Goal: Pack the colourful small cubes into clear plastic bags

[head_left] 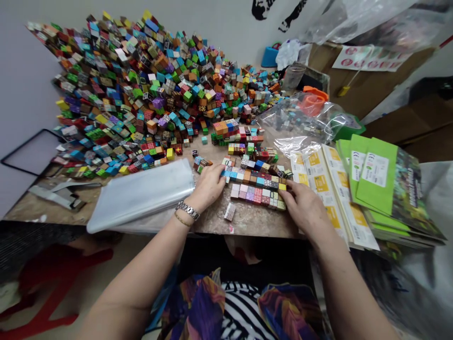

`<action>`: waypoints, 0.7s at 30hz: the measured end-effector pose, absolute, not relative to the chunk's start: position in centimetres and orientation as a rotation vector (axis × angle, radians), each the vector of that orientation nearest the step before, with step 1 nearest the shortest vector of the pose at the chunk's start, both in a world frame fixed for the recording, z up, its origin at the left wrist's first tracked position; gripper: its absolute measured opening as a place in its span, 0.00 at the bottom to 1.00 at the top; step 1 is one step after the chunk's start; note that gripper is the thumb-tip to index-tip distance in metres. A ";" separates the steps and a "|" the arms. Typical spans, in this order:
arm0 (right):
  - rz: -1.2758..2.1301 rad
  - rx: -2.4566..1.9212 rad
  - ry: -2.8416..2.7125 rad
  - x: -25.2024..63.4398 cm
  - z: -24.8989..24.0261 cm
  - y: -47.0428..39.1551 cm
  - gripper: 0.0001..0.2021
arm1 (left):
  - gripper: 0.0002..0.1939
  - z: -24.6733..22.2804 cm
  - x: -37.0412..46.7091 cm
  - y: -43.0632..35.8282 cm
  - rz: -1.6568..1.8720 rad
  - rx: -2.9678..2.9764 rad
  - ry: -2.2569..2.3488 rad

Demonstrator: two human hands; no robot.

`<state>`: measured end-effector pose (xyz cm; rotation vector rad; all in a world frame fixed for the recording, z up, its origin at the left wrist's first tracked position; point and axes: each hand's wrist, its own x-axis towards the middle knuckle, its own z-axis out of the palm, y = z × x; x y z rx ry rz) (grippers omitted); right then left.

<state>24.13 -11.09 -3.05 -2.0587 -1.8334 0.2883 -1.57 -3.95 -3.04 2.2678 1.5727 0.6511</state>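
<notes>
A row of small patterned cubes (253,177) lies between my two hands on the table. My left hand (208,186), with a metal watch at the wrist, has its fingertips pressed against the row's left end. At the other end, the thumb and fingers of my right hand (303,202) close around the last cubes, near a yellow one. Just in front of this row sits a second cube row (257,196) in pink, purple, red and grey. A short whitish block piece (230,211) lies apart, nearer the table edge. Further small cube groups (253,151) stand behind the rows.
A large heap of colourful cubes (141,89) fills the back left. Clear plastic bags (145,193) lie left of my hands. On the right are yellow-and-white label sheets (323,184), green printed packets (378,170), and a plastic bag with an orange tape roll (313,100).
</notes>
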 end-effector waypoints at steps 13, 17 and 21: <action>0.242 -2.103 -1.869 23.6 -2.7 -9.9 0.19 | 0.14 -3.0 -1.6 -5.3 0.662 2.279 1.623; 0.229 -2.095 -1.879 23.7 -2.9 -9.3 0.20 | 0.16 -3.4 -1.9 -5.9 0.703 2.289 1.626; 0.211 -2.060 -1.899 24.0 -3.3 -8.8 0.20 | 0.16 -3.6 -2.0 -6.2 0.730 2.305 1.620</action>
